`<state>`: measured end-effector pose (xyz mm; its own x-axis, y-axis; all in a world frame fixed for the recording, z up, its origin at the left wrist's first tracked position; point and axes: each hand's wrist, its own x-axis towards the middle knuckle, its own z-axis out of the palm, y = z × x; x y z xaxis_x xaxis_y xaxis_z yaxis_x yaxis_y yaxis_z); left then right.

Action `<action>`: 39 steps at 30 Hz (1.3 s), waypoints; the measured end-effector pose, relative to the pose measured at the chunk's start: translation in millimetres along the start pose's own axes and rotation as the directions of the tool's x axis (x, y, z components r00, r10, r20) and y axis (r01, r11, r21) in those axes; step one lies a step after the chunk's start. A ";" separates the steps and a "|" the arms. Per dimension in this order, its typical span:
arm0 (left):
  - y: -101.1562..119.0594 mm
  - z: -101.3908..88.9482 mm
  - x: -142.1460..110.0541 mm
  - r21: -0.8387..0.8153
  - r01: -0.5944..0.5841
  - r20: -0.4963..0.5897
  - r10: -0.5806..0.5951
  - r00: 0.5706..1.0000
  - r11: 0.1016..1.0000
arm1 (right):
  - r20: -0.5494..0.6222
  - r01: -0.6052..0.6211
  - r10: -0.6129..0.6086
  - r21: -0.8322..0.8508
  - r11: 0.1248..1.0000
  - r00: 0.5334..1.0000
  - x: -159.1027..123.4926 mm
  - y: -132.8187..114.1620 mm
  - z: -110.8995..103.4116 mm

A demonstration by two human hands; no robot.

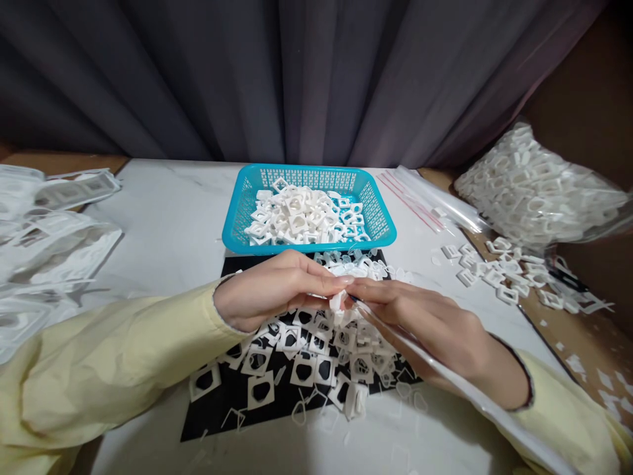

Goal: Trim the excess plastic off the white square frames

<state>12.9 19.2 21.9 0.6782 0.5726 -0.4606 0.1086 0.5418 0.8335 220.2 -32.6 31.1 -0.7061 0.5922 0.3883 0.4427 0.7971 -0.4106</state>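
Note:
My left hand (277, 287) is closed, its thumb and fingers pinching a small white plastic piece (338, 302) over the middle of the pile. My right hand (435, 326) meets it from the other side, fingers bent and pressed together near that piece. A long thin white cord or strip (445, 376) with a dark end near the fingertips runs along the right hand and forearm; what the fingers grip is partly hidden. Beneath both hands, many white square frames with round holes (260, 390) and clear thin offcuts lie scattered on a black mat (212, 419).
Behind the hands stands a blue plastic basket (309, 249) holding white frames. A bulging clear bag (539, 185) of white pieces, loose white frames (507, 277) and flat zip bags (415, 198) are on the right. Bagged white parts (59, 244) lie at left. A grey curtain (306, 79) hangs behind.

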 end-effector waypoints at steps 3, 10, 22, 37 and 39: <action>0.6 0.4 -0.3 -0.001 0.021 -0.009 -0.021 1.000 1.000 | 0.019 0.008 -0.008 -0.003 1.000 1.000 -0.4 0.7 -0.2; -2.4 -2.9 3.5 -0.143 0.054 -0.012 -0.057 0.998 0.988 | -0.004 0.082 -0.086 -0.243 0.967 0.996 2.2 -1.6 10.3; -8.0 0.7 4.3 -0.132 0.015 -0.055 -0.022 0.998 0.991 | -0.121 0.199 -0.265 -0.389 0.899 0.957 -2.0 29.7 34.8; -11.6 6.4 2.6 -0.056 -0.176 -0.135 0.167 0.977 0.983 | -0.201 -0.124 0.162 0.190 0.974 0.966 1.9 8.1 9.2; -11.4 6.1 1.9 -0.045 -0.184 -0.136 0.177 0.975 0.982 | -0.213 -0.111 0.149 0.181 0.977 0.966 3.6 7.3 10.2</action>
<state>17.4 10.3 13.5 0.5812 0.7378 -0.3434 -0.0514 0.4544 0.8893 215.2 -25.8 21.2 -0.4980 0.7159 0.4895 0.4108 0.6918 -0.5938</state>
